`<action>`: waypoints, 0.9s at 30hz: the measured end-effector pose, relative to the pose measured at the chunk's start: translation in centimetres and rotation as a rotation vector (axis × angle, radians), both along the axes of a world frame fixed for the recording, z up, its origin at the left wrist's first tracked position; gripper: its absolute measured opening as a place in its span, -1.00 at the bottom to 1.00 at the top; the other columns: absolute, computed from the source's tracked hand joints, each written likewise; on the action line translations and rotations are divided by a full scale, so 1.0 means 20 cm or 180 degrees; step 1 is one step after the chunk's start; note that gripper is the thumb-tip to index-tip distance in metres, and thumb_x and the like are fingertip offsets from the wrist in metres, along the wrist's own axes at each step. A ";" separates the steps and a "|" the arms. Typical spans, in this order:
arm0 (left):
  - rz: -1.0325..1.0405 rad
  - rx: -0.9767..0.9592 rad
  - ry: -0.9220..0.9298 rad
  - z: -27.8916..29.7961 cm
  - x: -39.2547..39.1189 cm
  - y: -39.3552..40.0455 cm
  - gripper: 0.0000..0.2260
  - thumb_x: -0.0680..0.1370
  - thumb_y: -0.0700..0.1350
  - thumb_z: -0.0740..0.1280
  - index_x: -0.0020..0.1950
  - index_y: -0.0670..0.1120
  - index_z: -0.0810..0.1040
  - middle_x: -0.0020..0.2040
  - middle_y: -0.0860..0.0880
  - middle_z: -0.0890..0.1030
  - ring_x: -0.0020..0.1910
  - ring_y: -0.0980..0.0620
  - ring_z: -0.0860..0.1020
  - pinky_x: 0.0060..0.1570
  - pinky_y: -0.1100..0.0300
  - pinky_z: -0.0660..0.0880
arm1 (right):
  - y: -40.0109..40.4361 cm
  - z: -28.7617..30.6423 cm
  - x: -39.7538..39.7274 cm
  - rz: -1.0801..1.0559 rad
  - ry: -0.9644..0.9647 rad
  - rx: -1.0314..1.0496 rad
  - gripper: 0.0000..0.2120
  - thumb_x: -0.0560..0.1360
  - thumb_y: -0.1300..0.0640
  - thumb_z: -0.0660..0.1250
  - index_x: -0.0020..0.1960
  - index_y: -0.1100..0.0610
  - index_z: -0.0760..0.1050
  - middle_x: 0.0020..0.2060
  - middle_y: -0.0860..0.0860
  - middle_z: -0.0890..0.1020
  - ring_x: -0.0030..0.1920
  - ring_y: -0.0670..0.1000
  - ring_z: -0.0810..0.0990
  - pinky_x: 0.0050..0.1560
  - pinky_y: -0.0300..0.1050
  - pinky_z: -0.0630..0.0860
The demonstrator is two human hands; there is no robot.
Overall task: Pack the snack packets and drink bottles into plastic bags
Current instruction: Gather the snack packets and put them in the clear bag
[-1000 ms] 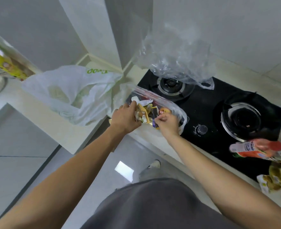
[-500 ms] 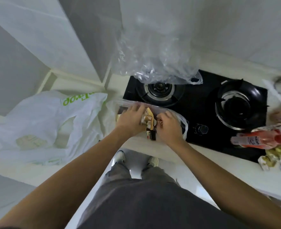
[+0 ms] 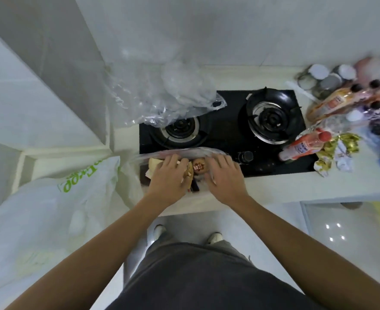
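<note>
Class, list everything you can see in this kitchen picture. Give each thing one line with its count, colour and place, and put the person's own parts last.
clear bag of snack packets: one, transparent, front edge of the hob, under both hands
empty clear bag: one, transparent, crumpled over the left burner
white bag: one, white with green lettering, on the counter at left
gas hob: one, black, two burners, centre of the counter
drink bottles: several, red, orange and purple, lying at right; blurred, count unclear
gold snack packets: a few, gold and white, right of the hob
jars: a few, white lids, far right corner
left hand: one, on the snack packets
right hand: one, fingers flat on the bag
</note>
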State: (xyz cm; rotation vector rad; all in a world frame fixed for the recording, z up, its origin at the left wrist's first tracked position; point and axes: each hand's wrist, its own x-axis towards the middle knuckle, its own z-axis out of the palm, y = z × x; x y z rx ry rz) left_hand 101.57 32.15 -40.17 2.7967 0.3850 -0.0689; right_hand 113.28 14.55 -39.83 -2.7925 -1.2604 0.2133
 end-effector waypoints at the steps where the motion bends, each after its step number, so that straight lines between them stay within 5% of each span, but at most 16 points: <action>1: -0.0044 0.0012 -0.0064 0.02 0.02 -0.04 -0.65 0.49 0.03 0.32 0.24 -0.04 0.45 0.18 -0.06 0.48 0.17 -0.11 0.47 0.08 0.00 0.49 | -0.05 0.02 0.00 -0.0076 -0.0017 0.0034 -0.59 0.56 -0.06 0.25 0.36 0.06 0.43 0.28 0.03 0.51 0.28 0.10 0.46 0.19 0.04 0.49; 18: -0.1277 0.0218 -0.0069 0.05 0.91 -1.64 -0.48 0.57 0.12 0.28 0.50 -0.01 0.38 0.38 0.02 0.47 0.34 -0.04 0.43 0.18 0.01 0.49 | -1.73 0.08 0.47 -0.1400 0.0373 0.0256 -0.44 0.62 -0.17 0.21 0.55 0.04 0.28 0.50 0.06 0.36 0.48 0.13 0.29 0.37 0.10 0.34; 27: -0.0976 0.0037 -0.0025 0.05 1.34 -2.19 -0.54 0.58 0.10 0.26 0.45 -0.02 0.40 0.31 -0.01 0.49 0.22 -0.07 0.47 0.05 -0.02 0.49 | -2.32 0.05 0.99 -0.1440 0.0571 0.0038 -0.46 0.62 -0.09 0.27 0.54 0.07 0.31 0.49 0.08 0.36 0.47 0.18 0.31 0.35 0.14 0.37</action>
